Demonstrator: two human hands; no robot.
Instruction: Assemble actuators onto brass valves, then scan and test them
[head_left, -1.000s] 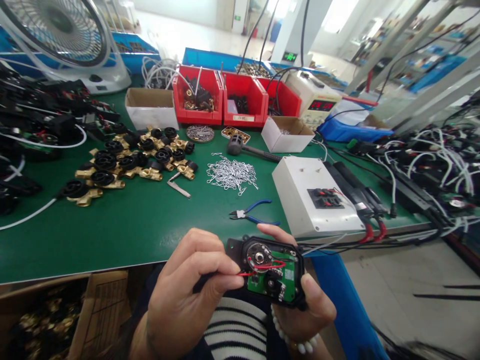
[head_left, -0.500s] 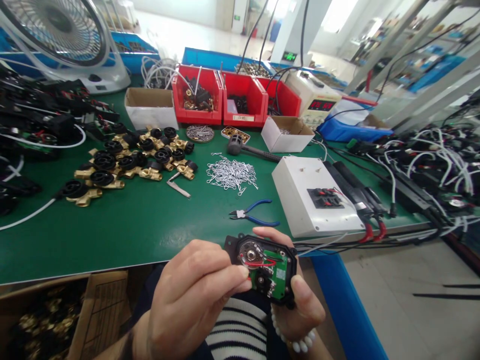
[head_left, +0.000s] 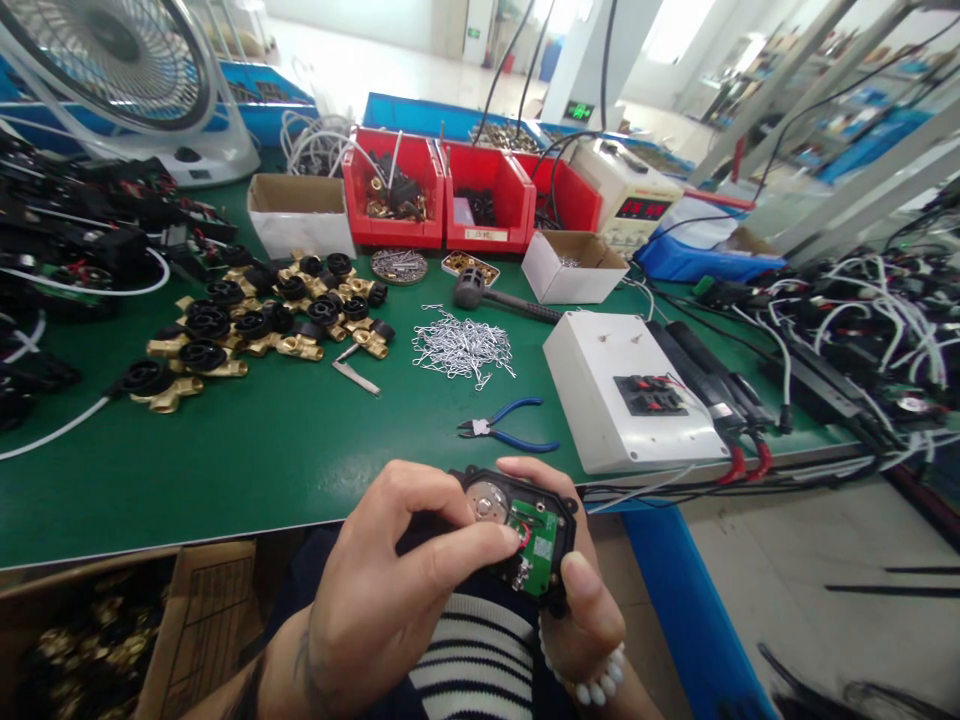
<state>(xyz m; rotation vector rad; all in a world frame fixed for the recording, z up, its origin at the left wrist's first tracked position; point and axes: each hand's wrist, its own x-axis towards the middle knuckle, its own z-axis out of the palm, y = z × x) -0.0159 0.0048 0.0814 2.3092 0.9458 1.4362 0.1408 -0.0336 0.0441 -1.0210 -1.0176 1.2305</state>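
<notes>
Green bench (head_left: 300, 470) beyond; open black circuit unit (head_left: 541, 540) between hands (head_left: 390, 585)

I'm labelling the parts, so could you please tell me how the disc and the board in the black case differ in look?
The disc is round, while the board is angular. The disc is silver metal; the board is green. The disc sits toward the case's left end, the board toward its right. Both lie inside the case, held in the right grip.
</notes>
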